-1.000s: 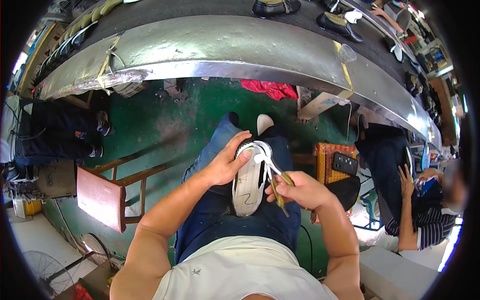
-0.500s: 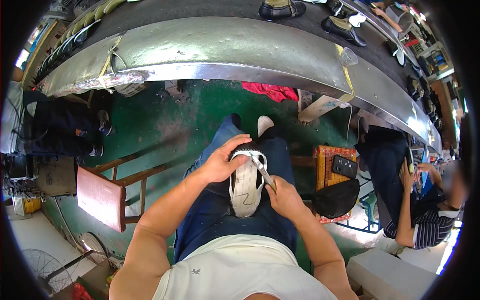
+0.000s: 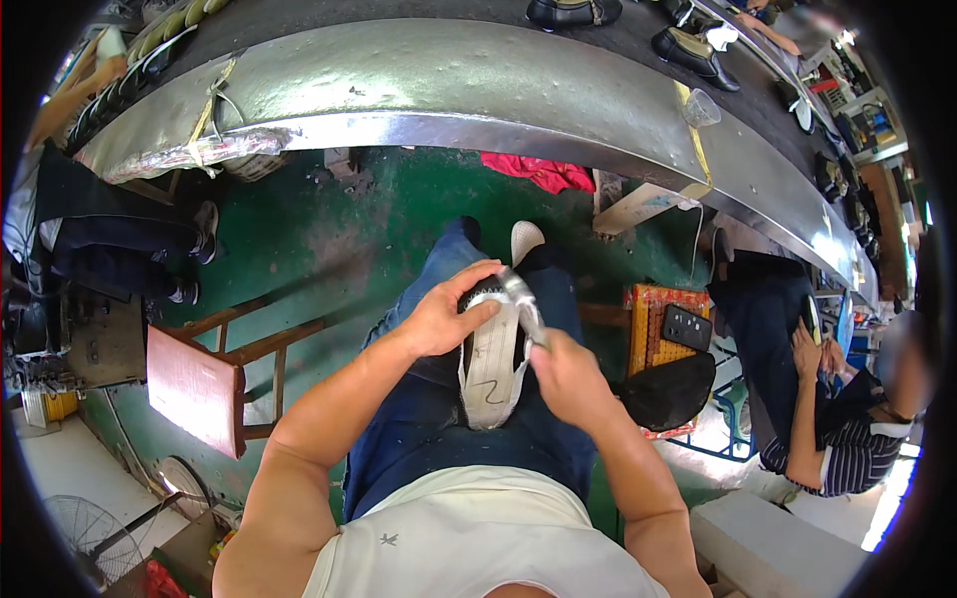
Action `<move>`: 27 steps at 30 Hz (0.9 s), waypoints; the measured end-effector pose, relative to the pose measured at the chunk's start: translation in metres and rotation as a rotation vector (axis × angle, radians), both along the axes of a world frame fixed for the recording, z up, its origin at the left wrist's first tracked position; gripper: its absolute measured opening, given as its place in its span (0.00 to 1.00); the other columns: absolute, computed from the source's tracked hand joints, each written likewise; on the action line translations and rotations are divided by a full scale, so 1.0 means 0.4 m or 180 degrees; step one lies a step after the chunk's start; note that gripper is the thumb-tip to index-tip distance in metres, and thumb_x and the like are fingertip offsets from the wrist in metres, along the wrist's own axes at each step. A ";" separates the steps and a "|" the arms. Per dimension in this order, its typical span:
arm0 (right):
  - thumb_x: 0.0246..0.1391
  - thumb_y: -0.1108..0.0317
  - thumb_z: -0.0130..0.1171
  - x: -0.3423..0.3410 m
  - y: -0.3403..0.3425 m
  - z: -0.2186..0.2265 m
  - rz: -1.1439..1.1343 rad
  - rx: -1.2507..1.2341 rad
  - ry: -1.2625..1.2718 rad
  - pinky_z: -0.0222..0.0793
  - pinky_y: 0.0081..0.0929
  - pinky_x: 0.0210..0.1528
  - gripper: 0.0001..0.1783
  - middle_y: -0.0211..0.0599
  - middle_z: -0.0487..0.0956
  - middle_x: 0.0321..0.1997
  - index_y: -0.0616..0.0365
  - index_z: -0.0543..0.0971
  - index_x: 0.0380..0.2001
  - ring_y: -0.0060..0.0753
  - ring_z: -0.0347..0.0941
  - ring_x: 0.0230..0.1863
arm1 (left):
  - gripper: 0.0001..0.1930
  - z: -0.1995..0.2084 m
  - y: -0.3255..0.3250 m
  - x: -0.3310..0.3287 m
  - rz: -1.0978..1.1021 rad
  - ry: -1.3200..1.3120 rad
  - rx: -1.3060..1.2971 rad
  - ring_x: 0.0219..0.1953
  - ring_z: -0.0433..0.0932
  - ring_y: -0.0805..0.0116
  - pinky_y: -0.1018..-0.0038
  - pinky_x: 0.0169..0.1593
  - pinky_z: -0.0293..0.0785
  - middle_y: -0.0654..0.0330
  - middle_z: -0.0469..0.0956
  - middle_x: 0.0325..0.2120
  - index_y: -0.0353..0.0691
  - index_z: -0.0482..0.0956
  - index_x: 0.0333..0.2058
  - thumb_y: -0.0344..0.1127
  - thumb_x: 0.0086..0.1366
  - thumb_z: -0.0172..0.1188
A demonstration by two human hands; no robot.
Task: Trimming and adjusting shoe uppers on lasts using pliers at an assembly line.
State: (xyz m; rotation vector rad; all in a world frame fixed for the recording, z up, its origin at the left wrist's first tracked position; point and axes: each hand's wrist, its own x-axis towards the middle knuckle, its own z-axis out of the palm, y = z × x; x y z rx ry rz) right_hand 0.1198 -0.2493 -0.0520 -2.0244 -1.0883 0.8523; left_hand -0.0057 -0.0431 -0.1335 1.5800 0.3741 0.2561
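Sole side up, a dark shoe upper [image 3: 492, 357] on a last rests on my lap, with a pale insole and a curved pen mark. The pleated edge at its toe points away from me. My left hand [image 3: 449, 314] is closed round the toe end, thumb pressing on the pale underside and fingers along the far edge. In my right hand [image 3: 570, 379] is a metal tool that looks like pliers [image 3: 521, 301], gripped by its handle. Its head is at the right side of the toe, blurred, so I cannot tell whether its jaws touch the material.
Ahead runs a metal-edged conveyor bench [image 3: 399, 85] carrying several dark shoes [image 3: 693, 55]. A brown-topped stool [image 3: 194, 389] stands left; at right a woven seat [image 3: 653, 314] holds a phone [image 3: 687, 327] and black cloth [image 3: 670, 391]. Co-workers are on both sides.
My right hand has moved the pliers slightly away from me, their head going from over the insole to the toe's right edge. The left hand keeps its hold on the shoe.
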 end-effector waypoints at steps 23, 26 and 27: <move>0.58 0.65 0.61 0.049 -0.200 -0.133 -0.0706 -0.0675 0.0988 0.76 0.34 0.34 0.18 0.46 0.82 0.31 0.68 0.73 0.46 0.35 0.82 0.29 | 0.54 -0.021 -0.185 -0.064 -0.0412 0.0881 -0.1896 0.69 0.63 0.67 0.75 0.69 0.57 0.56 0.63 0.69 0.48 0.44 0.77 0.14 0.50 0.50; 0.62 0.63 0.58 0.065 -0.255 -0.043 -0.0401 -0.1044 0.0677 0.77 0.36 0.37 0.21 0.47 0.83 0.32 0.68 0.73 0.51 0.43 0.83 0.31 | 0.52 -0.058 -0.220 -0.076 -0.0506 0.0901 -0.1325 0.68 0.67 0.61 0.73 0.69 0.60 0.49 0.65 0.68 0.40 0.41 0.76 0.21 0.54 0.57; 0.63 0.62 0.57 0.068 -0.265 -0.022 0.0006 -0.1215 0.0533 0.77 0.38 0.40 0.23 0.48 0.84 0.31 0.68 0.73 0.55 0.49 0.83 0.32 | 0.52 -0.068 -0.230 -0.075 -0.0430 0.1050 -0.0567 0.68 0.67 0.60 0.72 0.69 0.60 0.47 0.65 0.67 0.38 0.41 0.76 0.23 0.55 0.59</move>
